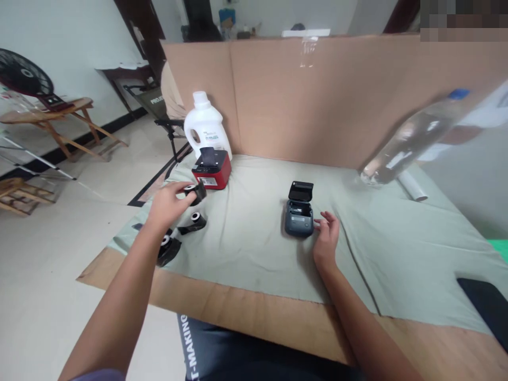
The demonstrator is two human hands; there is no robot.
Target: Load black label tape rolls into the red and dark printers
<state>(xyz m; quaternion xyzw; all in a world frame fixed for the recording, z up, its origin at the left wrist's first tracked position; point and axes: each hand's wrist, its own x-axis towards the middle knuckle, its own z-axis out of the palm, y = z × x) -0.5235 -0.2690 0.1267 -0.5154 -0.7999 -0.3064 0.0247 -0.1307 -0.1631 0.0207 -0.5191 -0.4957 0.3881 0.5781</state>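
Observation:
My left hand (171,203) pinches a small black roll with a white core (193,193) between thumb and fingers, raised in front of a red and black box-shaped device (214,172). Below it on the cloth lie a second black roll (196,218) with a loose strip and, nearer to me, another black roll (169,248), partly behind my forearm. A small dark printer (299,219) stands at the middle with its lid (301,191) raised. My right hand (327,241) rests at the printer's right side, fingers apart and holding nothing; whether the fingertips touch it I cannot tell.
A white jug (206,124) stands behind the red device, against a cardboard panel (293,100). At the right a large clear bottle (413,140) leans beside a white tube (413,186). A black phone-like slab (484,304) lies at the front right. Pale green cloth (254,248) covers the table.

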